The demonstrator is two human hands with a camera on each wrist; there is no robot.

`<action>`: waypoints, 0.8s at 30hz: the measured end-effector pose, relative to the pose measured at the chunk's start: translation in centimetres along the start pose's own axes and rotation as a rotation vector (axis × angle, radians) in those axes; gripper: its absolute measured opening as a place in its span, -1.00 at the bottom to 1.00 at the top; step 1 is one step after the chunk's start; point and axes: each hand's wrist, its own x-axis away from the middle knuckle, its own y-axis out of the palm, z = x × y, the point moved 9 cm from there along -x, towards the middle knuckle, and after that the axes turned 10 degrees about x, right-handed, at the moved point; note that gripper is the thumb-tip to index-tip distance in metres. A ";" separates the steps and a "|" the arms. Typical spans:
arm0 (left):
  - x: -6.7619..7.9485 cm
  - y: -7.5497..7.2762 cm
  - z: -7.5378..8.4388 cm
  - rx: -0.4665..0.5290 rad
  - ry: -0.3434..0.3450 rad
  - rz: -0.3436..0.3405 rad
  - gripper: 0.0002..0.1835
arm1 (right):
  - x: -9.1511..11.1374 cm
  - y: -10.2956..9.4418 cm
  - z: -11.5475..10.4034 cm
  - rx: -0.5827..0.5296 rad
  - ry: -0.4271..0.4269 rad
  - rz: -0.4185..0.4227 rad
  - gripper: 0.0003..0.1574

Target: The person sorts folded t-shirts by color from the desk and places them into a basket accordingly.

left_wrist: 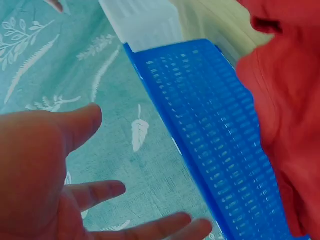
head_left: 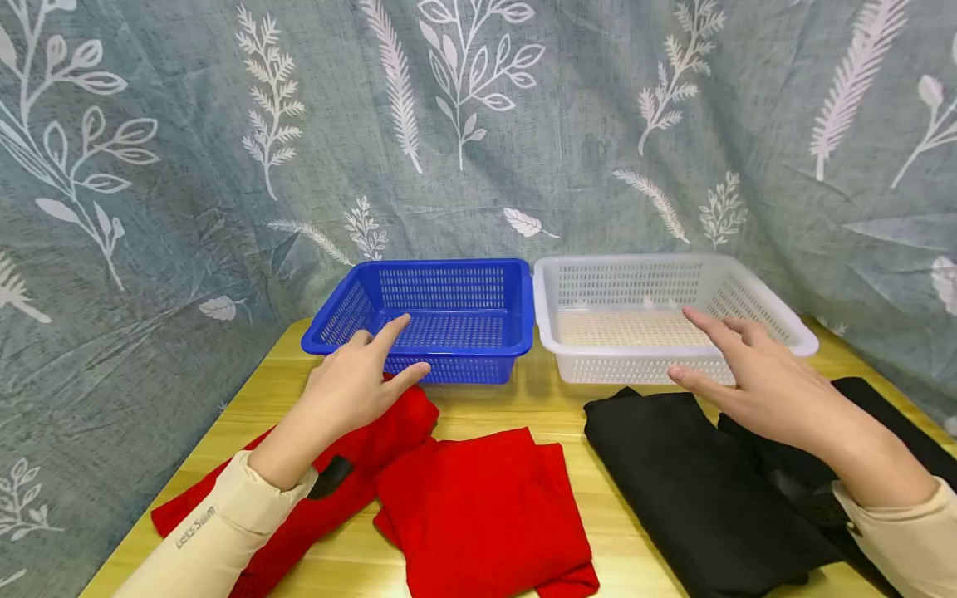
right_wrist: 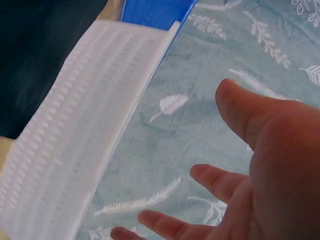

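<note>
My left hand (head_left: pixel 350 389), fingers spread and holding nothing, hovers over the front left of a blue plastic basket (head_left: pixel 419 365) and a crumpled red garment (head_left: pixel 336 515). Beside that garment lies a folded red cloth (head_left: pixel 486 515). My right hand (head_left: pixel 770 382), likewise spread with nothing in it, hangs near the front right of a white plastic basket (head_left: pixel 620 365). Below it are a folded black garment (head_left: pixel 673 490) and a second black garment (head_left: pixel 867 407) partly hidden by my arm. Both wrist views show thumbs and fingers apart.
The two baskets stand side by side at the back of a wooden table (head_left: pixel 351 565), with no clothing inside them. Behind them hangs a grey-green curtain (head_left: pixel 523 191) with white leaf patterns. Bare wood (head_left: pixel 553 415) shows between the red and black cloths.
</note>
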 end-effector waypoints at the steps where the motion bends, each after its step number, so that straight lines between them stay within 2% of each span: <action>1: 0.3 0.0 0.1 0.016 0.018 -0.009 -0.12 | 0.0 0.1 -0.3 -0.013 -0.005 -0.004 0.15; 6: 1.9 0.3 0.6 0.125 0.083 -0.105 -0.16 | 0.4 0.9 -1.8 -0.080 -0.040 -0.044 0.12; 13: 4.5 0.8 0.2 0.284 0.060 -0.201 -0.21 | 1.0 1.7 -4.4 -0.157 -0.124 -0.049 0.03; 17: 6.1 1.7 0.0 0.316 0.048 -0.237 -0.23 | 1.5 2.6 -5.9 -0.223 -0.168 -0.097 0.00; 24: 8.7 3.5 0.1 0.394 0.081 -0.314 -0.24 | 2.7 4.7 -8.1 -0.297 -0.220 -0.194 -0.06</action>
